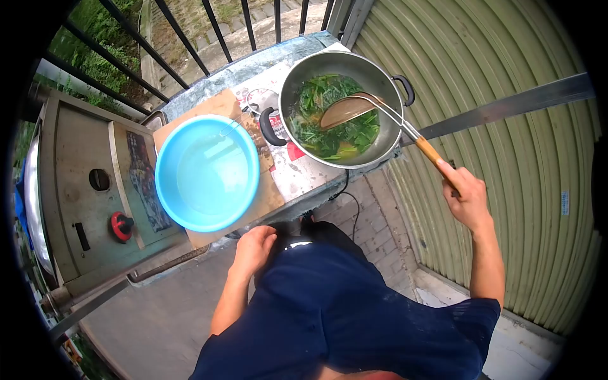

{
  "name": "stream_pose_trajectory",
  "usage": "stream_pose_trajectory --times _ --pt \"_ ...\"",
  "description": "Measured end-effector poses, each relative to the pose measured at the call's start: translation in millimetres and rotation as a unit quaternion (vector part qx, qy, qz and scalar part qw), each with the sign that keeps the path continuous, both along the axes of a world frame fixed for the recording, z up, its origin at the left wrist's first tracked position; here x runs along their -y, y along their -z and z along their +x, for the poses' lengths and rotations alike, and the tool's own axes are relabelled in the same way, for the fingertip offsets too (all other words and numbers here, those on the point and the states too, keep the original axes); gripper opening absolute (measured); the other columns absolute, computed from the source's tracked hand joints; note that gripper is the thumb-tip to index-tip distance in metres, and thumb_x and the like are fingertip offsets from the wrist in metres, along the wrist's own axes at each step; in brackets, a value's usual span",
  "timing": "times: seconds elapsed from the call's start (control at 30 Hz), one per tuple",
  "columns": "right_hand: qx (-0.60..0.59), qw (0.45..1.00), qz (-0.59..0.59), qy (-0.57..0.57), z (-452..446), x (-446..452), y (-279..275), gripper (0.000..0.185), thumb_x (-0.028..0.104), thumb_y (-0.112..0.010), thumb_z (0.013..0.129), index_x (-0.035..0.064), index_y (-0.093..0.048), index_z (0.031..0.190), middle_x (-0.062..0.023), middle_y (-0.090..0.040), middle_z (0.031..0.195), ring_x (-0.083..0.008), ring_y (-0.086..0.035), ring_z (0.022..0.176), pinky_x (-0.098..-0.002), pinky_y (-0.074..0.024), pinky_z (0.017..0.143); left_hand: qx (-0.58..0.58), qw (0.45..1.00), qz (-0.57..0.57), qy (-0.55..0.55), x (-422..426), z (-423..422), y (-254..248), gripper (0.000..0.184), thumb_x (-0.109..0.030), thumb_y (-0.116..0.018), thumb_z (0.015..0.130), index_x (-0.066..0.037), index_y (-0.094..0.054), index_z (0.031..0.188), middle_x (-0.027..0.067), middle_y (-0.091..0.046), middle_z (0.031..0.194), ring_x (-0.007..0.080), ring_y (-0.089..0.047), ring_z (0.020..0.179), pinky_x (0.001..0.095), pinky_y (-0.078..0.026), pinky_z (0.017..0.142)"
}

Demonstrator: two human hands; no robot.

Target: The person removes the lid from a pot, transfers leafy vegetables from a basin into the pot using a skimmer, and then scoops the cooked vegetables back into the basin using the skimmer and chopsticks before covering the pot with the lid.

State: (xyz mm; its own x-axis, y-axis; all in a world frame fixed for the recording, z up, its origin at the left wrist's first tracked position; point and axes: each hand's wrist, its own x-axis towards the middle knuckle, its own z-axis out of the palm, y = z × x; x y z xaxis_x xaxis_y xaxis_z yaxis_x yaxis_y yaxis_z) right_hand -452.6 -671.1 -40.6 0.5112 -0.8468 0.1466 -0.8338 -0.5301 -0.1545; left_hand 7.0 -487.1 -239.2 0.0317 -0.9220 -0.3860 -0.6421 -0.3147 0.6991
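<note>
On the right part of the desk [190, 87], a wide metal pot [347, 63] with two black side handles holds leafy greens [313, 95] in liquid, and a scoop [348, 113] leans into it at a tilt, its round head inside the pot with the lower edge among the leaves. The scoop's metal shank crosses over the pot's rim, and whether it touches there I cannot tell. The right hand [467, 195] has its fingers closed around the wooden handle [429, 150], near the end, well outside the pot. The left hand [254, 248] hangs low in front of the dark blue shirt [329, 304], just beside the near edge of the desk; its fingers are loosely curled, and I cannot tell whether they hold anything. Nearest to it, a light blue basin [204, 226] with clear water in it sits on flattened cardboard [271, 193], to the left of the pot and apart from it. A thin wire piece lies by the basin's rim, too fine to make out. Farther left stands a metal cabinet [82, 145] with a red and black knob [121, 227]. Black railings [217, 31] line the far side, and a ribbed green shutter [506, 145] rises along the right.
</note>
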Motion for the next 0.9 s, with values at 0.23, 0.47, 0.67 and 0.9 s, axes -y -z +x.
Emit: stream_pose_trajectory --times 0.23,0.47,0.67,0.9 --pt "0.119 0.976 0.164 0.08 6 -31 -50 0.054 -0.002 -0.068 0.087 0.0149 -0.072 0.138 -0.0156 -0.073 0.092 -0.0311 -0.069 0.075 -0.039 -0.0554 0.071 -0.011 1.0 -0.019 0.006 7 -11 -1 0.022 -0.016 -0.075 0.096 -0.003 -0.076 0.112 0.0178 -0.077 0.106 0.0332 -0.076 0.091 0.0416 -0.059 0.082" --pt "0.078 0.991 0.078 0.075 45 -7 11 0.056 0.001 -0.068 0.087 0.0201 -0.071 0.14 -0.0141 -0.07 0.087 -0.0356 -0.069 0.077 -0.0448 -0.0555 0.071 0.001 0.999 -0.047 0.018 7 -11 0 0.021 -0.017 -0.075 0.096 -0.002 -0.076 0.111 0.0179 -0.077 0.105 0.0339 -0.076 0.091 0.042 -0.059 0.081" --pt "0.074 0.995 0.023 0.067 70 16 39 0.064 0.003 -0.071 0.084 0.0249 -0.067 0.144 -0.0126 -0.064 0.085 -0.0352 -0.068 0.076 -0.047 -0.0553 0.069 -0.01 0.999 0.037 -0.012 -7 -12 -6 0.023 -0.019 -0.071 0.098 -0.005 -0.076 0.116 0.017 -0.076 0.114 0.0379 -0.072 0.108 0.0461 -0.057 0.094" --pt "0.07 0.995 0.058 0.041 46 12 32 0.06 0.004 -0.072 0.087 0.0215 -0.068 0.144 -0.0114 -0.071 0.093 -0.0338 -0.071 0.081 -0.0428 -0.0582 0.074 -0.018 0.999 0.029 -0.034 -17 -13 -4 0.022 -0.019 -0.071 0.098 -0.005 -0.076 0.114 0.0171 -0.076 0.114 0.0382 -0.073 0.107 0.0461 -0.057 0.093"
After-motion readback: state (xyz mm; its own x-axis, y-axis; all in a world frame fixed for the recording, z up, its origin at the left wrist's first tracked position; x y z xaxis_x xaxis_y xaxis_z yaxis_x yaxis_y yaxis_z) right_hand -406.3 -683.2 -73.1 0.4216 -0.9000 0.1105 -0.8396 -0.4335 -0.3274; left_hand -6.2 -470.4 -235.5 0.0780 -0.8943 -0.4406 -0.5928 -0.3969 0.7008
